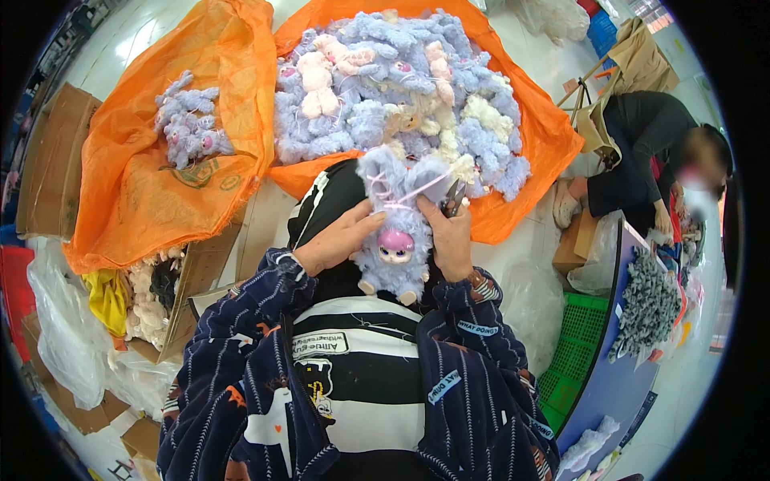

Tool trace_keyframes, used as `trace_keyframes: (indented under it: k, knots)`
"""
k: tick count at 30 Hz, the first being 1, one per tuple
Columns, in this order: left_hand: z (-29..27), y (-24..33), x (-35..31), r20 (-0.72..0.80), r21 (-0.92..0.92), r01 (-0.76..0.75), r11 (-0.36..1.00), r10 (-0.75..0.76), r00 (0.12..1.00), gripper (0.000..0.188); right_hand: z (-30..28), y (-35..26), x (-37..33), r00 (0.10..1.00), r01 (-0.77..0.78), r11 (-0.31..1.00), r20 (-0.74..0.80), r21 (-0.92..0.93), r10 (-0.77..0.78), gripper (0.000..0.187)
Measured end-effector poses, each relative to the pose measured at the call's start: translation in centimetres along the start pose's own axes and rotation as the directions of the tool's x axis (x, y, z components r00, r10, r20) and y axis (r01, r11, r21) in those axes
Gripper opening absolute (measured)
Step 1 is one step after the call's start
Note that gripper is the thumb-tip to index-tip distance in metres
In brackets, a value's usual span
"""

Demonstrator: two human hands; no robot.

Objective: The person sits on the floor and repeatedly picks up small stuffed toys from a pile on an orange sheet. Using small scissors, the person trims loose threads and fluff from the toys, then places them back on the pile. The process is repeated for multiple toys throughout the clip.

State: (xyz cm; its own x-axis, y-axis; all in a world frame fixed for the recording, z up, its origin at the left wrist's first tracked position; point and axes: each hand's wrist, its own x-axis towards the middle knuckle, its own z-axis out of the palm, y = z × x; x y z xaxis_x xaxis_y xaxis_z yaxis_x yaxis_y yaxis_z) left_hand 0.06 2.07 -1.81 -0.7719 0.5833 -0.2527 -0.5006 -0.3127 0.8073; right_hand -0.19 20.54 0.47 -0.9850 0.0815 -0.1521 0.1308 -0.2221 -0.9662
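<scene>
Over my lap I hold a fluffy lavender plush doll (375, 258) with long ears and a pink-capped, big-eyed face. It lies with its ears away from me and its feet toward me. A pale pink ribbon (405, 198) runs across the fur between face and ears. My left hand (338, 239) grips the doll's left side, fingers pressed into the fur. My right hand (451, 240) has its thumb at the ribbon's right end, while small dark metal snips (454, 197) stick out from its fingers. Whether the thumb pinches the ribbon cannot be made out.
Ahead, an orange sack (553, 136) lies spread under a heap of lavender, pink and cream plush toys (361, 120). Another orange sack (120, 176) at left bears a few more. Green crates (581, 329) and a blue-topped table (597, 401) stand right, near a seated person (642, 136).
</scene>
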Motion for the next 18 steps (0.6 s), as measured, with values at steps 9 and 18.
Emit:
trace_keyframes:
  k: [9,18]
  knots:
    - [-0.4,-2.3,-1.9,0.288,-0.220,0.290,0.931,-0.222,0.931,0.056,-1.4,0.5,1.2,0.962,0.031,0.999,-0.272,-0.036,-0.039,0.031]
    - [0.2,-1.6,-1.4,0.011,-0.280,0.142,0.950,-0.145,0.989,0.037,-1.7,-1.7,-1.4,0.935,0.278,0.791,-0.036,-0.544,-0.353,0.026]
